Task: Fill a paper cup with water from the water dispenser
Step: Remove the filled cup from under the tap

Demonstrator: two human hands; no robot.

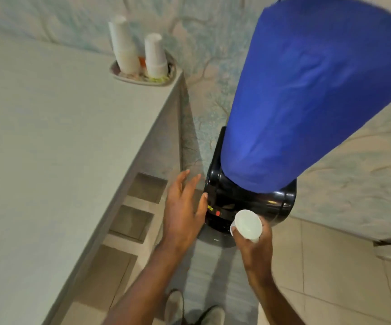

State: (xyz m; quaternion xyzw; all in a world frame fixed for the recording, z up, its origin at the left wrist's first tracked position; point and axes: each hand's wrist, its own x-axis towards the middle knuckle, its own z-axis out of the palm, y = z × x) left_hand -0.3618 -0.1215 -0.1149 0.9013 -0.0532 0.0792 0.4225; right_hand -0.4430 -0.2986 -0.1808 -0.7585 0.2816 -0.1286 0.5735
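Note:
A black water dispenser (248,205) stands against the wall, its bottle wrapped in a blue cover (307,97). My right hand (256,249) holds a white paper cup (248,225) upright in front of the dispenser's front face; the cup looks empty. My left hand (182,212) is open with fingers spread, just left of the dispenser, its fingertips near the front panel with a red button (217,213). The taps are hidden under the dispenser's top edge.
A long pale counter (61,148) runs along the left, with open shelf niches (140,207) in its side. At its far end a tray (143,78) holds two stacks of white cups (123,48). Tiled floor lies to the right; shoes (194,308) show below.

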